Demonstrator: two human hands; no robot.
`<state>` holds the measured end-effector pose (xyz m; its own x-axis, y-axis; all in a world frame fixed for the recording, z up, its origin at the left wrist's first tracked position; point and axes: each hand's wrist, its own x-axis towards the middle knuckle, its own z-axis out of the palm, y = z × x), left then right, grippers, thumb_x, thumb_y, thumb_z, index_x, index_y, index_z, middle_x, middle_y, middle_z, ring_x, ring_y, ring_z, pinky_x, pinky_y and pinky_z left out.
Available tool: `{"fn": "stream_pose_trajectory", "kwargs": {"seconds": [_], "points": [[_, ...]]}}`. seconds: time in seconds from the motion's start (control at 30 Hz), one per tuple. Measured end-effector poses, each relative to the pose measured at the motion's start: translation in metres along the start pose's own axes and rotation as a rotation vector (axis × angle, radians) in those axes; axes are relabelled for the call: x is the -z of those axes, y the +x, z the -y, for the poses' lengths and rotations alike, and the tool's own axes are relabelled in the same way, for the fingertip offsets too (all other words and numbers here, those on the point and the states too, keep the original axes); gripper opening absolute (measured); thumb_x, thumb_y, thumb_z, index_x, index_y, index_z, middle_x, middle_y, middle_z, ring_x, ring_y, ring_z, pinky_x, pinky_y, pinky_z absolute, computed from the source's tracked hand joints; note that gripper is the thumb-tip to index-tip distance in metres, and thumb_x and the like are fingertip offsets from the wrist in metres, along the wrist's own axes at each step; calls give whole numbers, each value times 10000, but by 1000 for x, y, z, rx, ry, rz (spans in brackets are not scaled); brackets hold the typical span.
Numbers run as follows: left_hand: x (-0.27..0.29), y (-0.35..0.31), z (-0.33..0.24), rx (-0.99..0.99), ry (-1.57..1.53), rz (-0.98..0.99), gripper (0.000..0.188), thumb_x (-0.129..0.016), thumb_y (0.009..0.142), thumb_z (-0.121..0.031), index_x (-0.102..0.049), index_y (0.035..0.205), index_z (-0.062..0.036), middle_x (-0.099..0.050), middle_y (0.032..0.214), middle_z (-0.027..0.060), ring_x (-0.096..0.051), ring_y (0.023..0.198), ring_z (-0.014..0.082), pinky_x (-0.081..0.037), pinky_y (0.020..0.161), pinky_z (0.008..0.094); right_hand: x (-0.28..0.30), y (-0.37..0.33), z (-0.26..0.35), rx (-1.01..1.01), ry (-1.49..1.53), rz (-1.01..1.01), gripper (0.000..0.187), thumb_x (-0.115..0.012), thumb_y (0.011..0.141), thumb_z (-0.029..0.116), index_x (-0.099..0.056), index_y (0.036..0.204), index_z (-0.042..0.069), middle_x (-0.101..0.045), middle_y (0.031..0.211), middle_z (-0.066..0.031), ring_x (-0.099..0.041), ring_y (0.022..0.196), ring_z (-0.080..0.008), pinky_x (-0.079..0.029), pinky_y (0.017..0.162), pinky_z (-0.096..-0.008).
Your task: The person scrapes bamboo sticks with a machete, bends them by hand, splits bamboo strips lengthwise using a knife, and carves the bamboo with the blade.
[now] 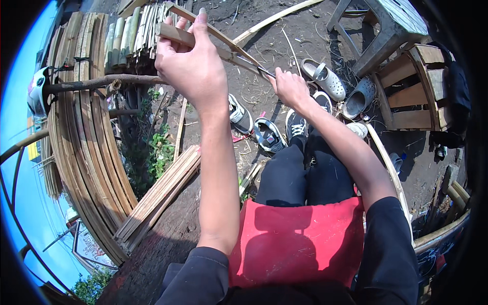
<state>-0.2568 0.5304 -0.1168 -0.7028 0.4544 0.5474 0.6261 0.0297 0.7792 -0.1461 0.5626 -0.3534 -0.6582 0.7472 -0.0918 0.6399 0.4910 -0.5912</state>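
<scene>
Bamboo strip is up between the hands: left hand clamped near one end, right hand closed on a thin dark tool. From here I'd guess light, springy, splintery; grip flat faces, not edges.

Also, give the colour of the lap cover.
The lap cover is red, shown in the head view.

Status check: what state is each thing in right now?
Left hand: raised, holding the bamboo piece
Right hand: closed on a thin dark tool, mostly hidden
Bamboo piece: two lengths, spread at the left hand, converging toward the right
Red cloth: spread over the lap
Stool: upright
Grey clogs: unworn
</scene>
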Motion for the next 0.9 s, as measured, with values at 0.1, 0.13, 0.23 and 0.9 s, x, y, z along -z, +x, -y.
{"fn": "stream_pose_trajectory", "kwargs": {"seconds": [0.1,0.13,0.23,0.9], "points": [[0,-3,0,136,-64,162,294,-678,969,-144,-673,1166,74,-730,1040,138,-689,935,141,-536,872,286,1,-6,-8,-20,5,-37,401,-461,1036,403,-532,975,13,-657,741,-237,-676,704,-432,-543,595,-531],[1,-6,0,97,-102,169,296,-676,969,-136,-671,1178,74,-732,1035,139,-686,930,135,-533,871,286,2,-7,-13,-25,2,-62,391,-468,1034,398,-531,972,17,-659,722,-227,-677,679,-426,-542,570,-525],[14,-8,-5,12,16,133,324,-680,941,-55,-641,1225,96,-735,991,132,-687,911,129,-532,843,264,1,-8,-3,11,-39,-36,382,-513,1009,397,-546,962,19,-687,735,-193,-707,714,-385,-568,599,-473],[27,-18,19,-72,-236,118,154,-668,946,-30,-707,1047,79,-741,987,184,-735,906,219,-602,877,334,-35,13,-53,-18,347,222,564,-403,1051,465,-616,901,-35,-643,705,-236,-667,757,-423,-530,729,-496]]}}
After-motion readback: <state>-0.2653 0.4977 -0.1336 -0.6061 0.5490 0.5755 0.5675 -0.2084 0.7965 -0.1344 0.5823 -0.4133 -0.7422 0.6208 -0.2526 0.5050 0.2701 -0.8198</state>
